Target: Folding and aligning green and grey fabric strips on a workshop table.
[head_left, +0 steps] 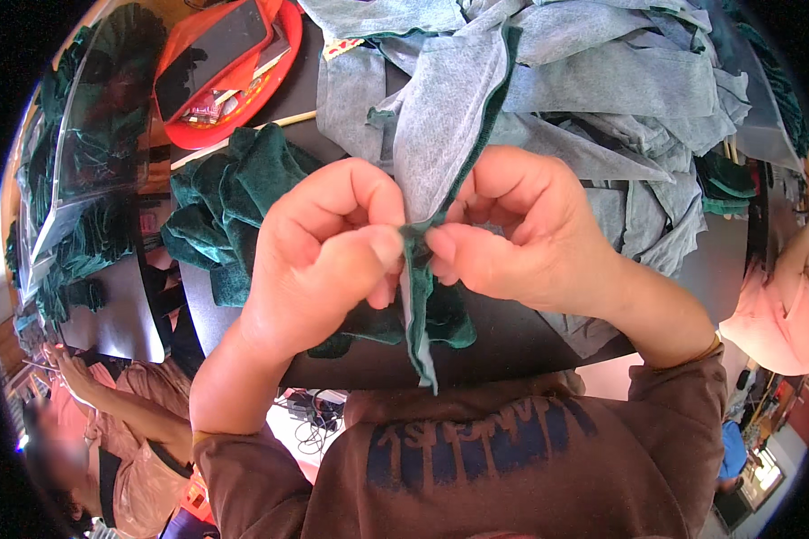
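Both my hands pinch one narrow piece of fabric (445,135) over the dark table (503,337). The piece is grey on one side and dark green velvet on the other, and it hangs from the pile above down past my fingers. My left hand (319,260) grips its edge between thumb and forefinger. My right hand (521,229) pinches the same edge right beside it, fingertips almost touching. The lower end of the strip dangles toward my brown shirt.
A large heap of grey-backed fabric pieces (602,81) fills the far right. Folded green velvet pieces (234,202) lie at the left. A red tray (220,67) with a dark phone sits beyond. Other people sit at the lower left (108,431) and right (782,305).
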The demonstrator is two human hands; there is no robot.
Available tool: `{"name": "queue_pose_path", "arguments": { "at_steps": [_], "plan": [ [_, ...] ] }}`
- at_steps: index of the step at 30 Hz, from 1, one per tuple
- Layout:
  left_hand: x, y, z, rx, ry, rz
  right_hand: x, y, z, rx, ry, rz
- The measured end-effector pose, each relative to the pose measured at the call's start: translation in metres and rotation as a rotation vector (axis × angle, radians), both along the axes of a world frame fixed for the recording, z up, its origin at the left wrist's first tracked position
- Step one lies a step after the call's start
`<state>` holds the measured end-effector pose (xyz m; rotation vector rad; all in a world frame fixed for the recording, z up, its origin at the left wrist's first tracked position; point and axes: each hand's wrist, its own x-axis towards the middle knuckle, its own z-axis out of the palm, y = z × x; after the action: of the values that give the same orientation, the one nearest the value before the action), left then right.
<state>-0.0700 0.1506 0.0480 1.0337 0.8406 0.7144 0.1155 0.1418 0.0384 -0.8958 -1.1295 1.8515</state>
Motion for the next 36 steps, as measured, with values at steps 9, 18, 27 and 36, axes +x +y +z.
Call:
{"name": "queue_pose_path", "arguments": {
  "at_steps": [9, 18, 27, 36],
  "plan": [
    [0.0, 0.0, 0.002, -0.098, -0.041, -0.074, 0.002, 0.004, 0.004, -0.091, 0.091, 0.075],
    [0.009, -0.006, -0.005, 0.232, 0.049, -0.003, 0.001, 0.005, 0.0, -0.06, -0.014, 0.014],
    [0.005, -0.004, -0.01, 0.397, 0.144, 0.098, 0.002, 0.003, 0.003, -0.048, -0.084, 0.019],
    [0.009, 0.001, -0.01, 1.319, 0.543, 0.119, -0.001, 0.003, -0.002, -0.054, -0.003, -0.033]
  ]
}}
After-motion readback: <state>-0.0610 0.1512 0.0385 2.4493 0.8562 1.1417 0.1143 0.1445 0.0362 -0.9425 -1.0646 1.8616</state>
